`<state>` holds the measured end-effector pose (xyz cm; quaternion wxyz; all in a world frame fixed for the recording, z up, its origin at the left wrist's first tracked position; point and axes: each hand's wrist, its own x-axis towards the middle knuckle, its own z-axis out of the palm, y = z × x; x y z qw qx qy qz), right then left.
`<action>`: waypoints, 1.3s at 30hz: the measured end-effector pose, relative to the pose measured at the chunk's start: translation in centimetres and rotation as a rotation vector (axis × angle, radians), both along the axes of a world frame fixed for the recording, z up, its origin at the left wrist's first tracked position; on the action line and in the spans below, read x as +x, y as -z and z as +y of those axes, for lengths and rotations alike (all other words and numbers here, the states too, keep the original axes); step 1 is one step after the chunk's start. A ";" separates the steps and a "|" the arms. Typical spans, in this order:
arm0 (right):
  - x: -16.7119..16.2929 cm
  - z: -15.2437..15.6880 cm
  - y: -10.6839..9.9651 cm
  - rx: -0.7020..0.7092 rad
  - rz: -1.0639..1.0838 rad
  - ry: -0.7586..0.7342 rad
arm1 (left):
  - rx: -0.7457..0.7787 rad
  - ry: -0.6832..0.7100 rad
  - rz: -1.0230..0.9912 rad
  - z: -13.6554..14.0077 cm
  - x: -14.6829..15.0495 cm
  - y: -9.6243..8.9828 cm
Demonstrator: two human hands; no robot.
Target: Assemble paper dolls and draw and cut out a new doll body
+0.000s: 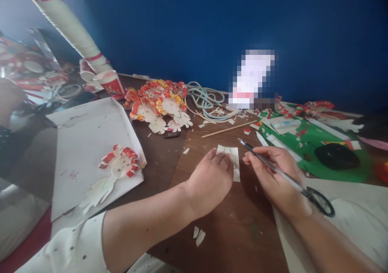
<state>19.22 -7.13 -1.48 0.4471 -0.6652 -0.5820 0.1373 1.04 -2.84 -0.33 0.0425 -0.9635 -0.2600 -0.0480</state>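
A small piece of white paper [237, 164] lies on the brown table, with faint marks on it. My left hand [214, 180] rests over its left part, fingers curled and pressing it to the table. To the right, my right hand [277, 176] is closed around a pen [257, 155], its tip pointing up and left, just above the paper's right side and not touching it. A black loop [321, 202] sticks out behind this hand; I cannot tell whether it belongs to the pen or to scissors.
At left, a paper figure with a red-and-white curled rim [121, 164] lies on a white box lid [87, 131]. Several similar figures [160, 103], a pale blue cable [206, 99], a wooden stick [228, 129] and paper scraps lie behind. Green sheet [327, 141] at right. Another person's blurred arm [10, 99] is far left.
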 end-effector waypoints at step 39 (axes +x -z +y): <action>-0.2 1.1 0.1 0.034 -0.292 -0.089 | 0.011 -0.005 0.036 -0.1 0.2 -0.1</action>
